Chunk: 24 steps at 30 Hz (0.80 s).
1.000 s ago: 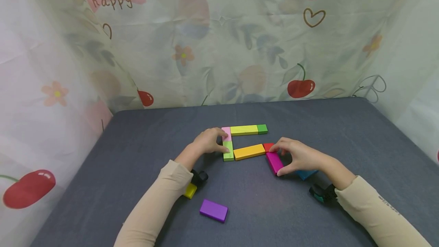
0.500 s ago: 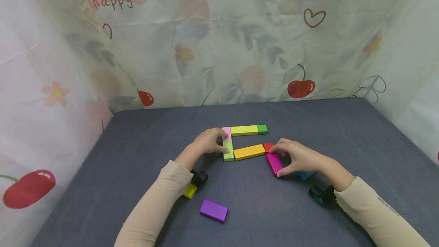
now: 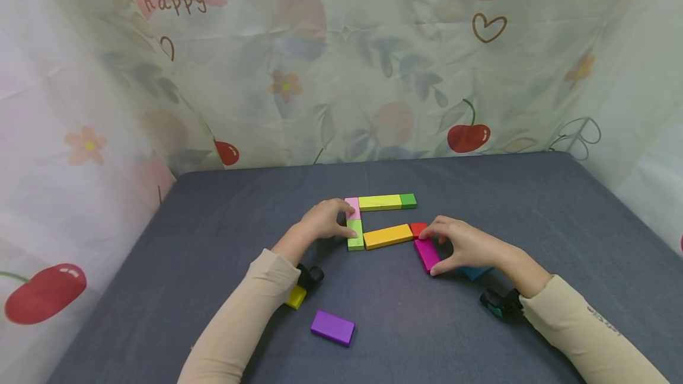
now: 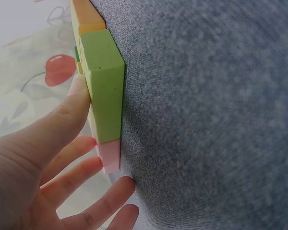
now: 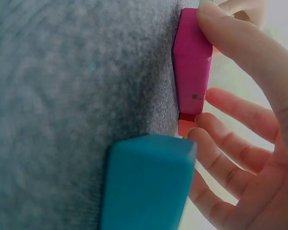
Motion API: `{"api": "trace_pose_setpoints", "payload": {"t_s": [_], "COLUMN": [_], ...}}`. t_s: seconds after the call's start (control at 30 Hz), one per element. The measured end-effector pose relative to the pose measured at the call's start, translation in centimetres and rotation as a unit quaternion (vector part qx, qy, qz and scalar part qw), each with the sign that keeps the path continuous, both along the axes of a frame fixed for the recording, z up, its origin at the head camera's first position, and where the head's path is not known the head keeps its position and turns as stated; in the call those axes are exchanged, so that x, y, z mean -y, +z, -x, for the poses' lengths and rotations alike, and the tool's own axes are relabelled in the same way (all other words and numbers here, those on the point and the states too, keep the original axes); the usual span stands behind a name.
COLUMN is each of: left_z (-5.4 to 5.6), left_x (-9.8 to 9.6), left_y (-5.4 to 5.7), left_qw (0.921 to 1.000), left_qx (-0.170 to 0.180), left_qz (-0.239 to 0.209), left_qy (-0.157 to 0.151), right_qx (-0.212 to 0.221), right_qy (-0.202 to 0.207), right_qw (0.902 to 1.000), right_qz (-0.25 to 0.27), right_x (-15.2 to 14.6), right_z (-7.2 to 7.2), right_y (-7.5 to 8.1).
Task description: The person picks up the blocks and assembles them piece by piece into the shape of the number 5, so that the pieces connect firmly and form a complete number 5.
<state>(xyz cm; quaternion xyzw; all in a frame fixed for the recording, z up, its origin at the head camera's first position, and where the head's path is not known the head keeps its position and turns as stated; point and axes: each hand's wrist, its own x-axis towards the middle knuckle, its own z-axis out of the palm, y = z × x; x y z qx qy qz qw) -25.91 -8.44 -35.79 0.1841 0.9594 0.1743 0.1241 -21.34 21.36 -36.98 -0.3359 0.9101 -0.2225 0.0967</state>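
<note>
**While a right hand holds a magenta block, the curtain behind reads "happy" twice**

The word is handwritten in brown over pink patches, once at upper left and once at upper right, each with a heart outline near it. Small dark lettering runs along the right sleeve, too small to read.

The magenta block lies right of centre, its far end at a small red block. The right thumb is at its near end and the curved fingertips at the far end, clamping it lengthwise. The left hand has its fingers spread apart, the thumb resting on a light green block and fingertips on the pink block beyond it. From the pink one, a long yellow block extends rightward to a dark green block; an orange block spans from the light green one to the red.

The right hand partly covers a blue block. The left forearm hides part of a smaller yellow piece; a purple block lies nearer the viewer. Each wrist wears a black device.

Everything lies on a table covered in dark grey-blue fabric. Pale curtains printed with cherries, flowers and leaves enclose the back and sides.
</note>
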Motion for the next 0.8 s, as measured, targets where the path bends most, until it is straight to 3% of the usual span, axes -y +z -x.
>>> {"api": "trace_pose_setpoints", "payload": {"t_s": [0.8], "left_z": [0.0], "left_x": [-0.1], "left_y": [-0.13], "left_qw": [1.0], "left_qx": [-0.003], "left_qz": [0.006], "left_qy": [0.005], "right_qx": [0.029], "right_qy": [0.001], "right_qw": [0.9995], "right_qz": [0.013], "right_x": [-0.3], "right_z": [-0.01], "right_y": [0.13]}}
